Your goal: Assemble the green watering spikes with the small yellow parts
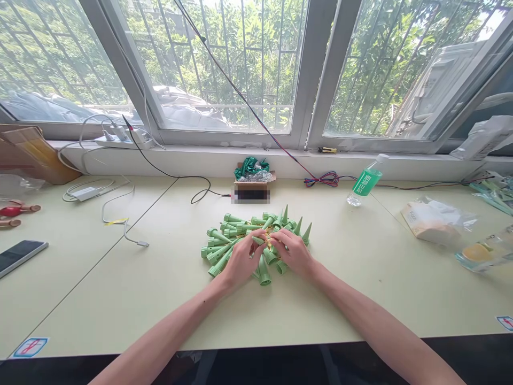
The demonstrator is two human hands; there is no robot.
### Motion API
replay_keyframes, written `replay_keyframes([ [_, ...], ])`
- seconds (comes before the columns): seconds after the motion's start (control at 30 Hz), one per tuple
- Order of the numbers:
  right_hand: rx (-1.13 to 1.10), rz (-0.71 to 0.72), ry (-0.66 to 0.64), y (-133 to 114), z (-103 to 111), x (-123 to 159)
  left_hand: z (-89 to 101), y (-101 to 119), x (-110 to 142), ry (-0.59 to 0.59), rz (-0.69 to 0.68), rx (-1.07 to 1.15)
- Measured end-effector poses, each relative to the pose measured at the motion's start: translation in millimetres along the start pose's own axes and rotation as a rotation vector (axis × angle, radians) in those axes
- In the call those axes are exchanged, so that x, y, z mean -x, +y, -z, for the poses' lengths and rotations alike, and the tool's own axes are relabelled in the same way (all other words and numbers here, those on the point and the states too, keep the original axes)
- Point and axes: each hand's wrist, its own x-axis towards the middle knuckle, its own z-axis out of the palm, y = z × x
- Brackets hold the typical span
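A heap of light green plastic cone-shaped spikes [218, 252] with ribbed caps lies on the table in front of me. My left hand [244, 258] is closed around one green spike [257, 240], whose pointed end shows between thumb and fingers. Close beside it, my right hand [294, 250] has its fingers pinched together at the heap's middle. Small yellowish pieces [269, 243] show between the two hands; what the right fingertips grip is too small to make out. Several spikes [306, 233] on the right side point upward.
Behind the heap stands a small cardboard box [255, 184] with green foil. A water bottle [364, 182] and bundled cable [323, 179] are at the back right. Tissue packs [430, 222] lie right. A phone [22, 255], white cable [125, 227] and power strip [124, 140] are left.
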Motion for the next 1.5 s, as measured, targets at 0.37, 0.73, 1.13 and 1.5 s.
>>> replay_keyframes([
  [0.37, -0.019, -0.056, -0.054, -2.2, 1.2, 1.1, -3.2, -7.0, 0.6, 0.055, -0.066, -0.016],
  [0.73, -0.017, -0.03, 0.008, -4.8, 1.8, 0.3, -2.2, -5.6, -0.3, 0.069, -0.075, -0.008],
  [1.13, 0.005, -0.045, 0.012, -2.8, 1.9, -0.5, -2.2, -0.6, -0.4, 0.029, -0.075, 0.015],
  [1.5, -0.02, -0.057, -0.045, -2.1, 0.3, 2.0, -1.5, -1.7, 0.1, 0.022, -0.07, 0.009],
])
